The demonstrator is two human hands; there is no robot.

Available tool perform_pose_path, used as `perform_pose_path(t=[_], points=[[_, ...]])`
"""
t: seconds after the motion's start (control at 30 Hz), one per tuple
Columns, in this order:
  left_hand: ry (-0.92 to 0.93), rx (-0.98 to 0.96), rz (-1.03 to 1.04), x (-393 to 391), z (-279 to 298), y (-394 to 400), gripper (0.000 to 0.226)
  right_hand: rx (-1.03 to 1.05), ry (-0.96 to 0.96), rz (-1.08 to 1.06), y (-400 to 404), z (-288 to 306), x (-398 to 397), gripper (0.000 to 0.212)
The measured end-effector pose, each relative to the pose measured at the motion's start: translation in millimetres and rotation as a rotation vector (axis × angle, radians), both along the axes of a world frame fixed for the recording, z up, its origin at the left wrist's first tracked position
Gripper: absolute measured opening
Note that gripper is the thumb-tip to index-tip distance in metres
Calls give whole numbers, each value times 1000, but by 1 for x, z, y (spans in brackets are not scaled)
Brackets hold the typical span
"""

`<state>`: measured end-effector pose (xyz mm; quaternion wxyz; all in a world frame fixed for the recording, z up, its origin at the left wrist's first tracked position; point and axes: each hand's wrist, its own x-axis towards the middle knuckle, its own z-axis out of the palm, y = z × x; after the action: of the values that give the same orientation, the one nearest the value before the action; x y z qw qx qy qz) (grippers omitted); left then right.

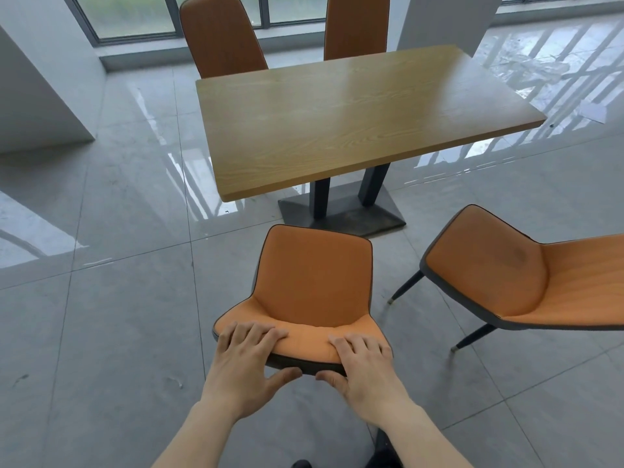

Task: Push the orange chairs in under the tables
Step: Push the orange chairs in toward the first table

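Now my left hand (248, 358) and right hand (363, 364) clamp the near chair (314, 285) backrest, short of the table (354, 119); another chair (526, 271) waits beside; the far chairs (221, 35) look tucked.

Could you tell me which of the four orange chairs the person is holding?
The near orange padded chair facing the wooden table: left hand and right hand grip its backrest top. The others stand untouched.

4 orange chairs are standing around the wooden table (354, 119): 2 far chairs (221, 35) (356, 27) tucked in, the near chair (314, 282) and right chair (526, 275) sitting well clear.
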<state>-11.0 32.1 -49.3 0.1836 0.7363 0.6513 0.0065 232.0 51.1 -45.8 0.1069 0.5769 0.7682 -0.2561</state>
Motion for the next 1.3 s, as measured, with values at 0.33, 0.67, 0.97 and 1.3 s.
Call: perform_pose_path(t=[0.33,0.67,0.97,1.3], points=[[27,2,8,-3,2,46,90,25,-7,6,46,-1,-4,128],[9,24,36,10,-1,92,88,-24,-20,28,100,4,7,82],[-11,10,57,12,3,139,89,15,18,18,146,3,7,90],[-16,16,86,16,-2,198,73,56,2,0,207,-1,7,68]])
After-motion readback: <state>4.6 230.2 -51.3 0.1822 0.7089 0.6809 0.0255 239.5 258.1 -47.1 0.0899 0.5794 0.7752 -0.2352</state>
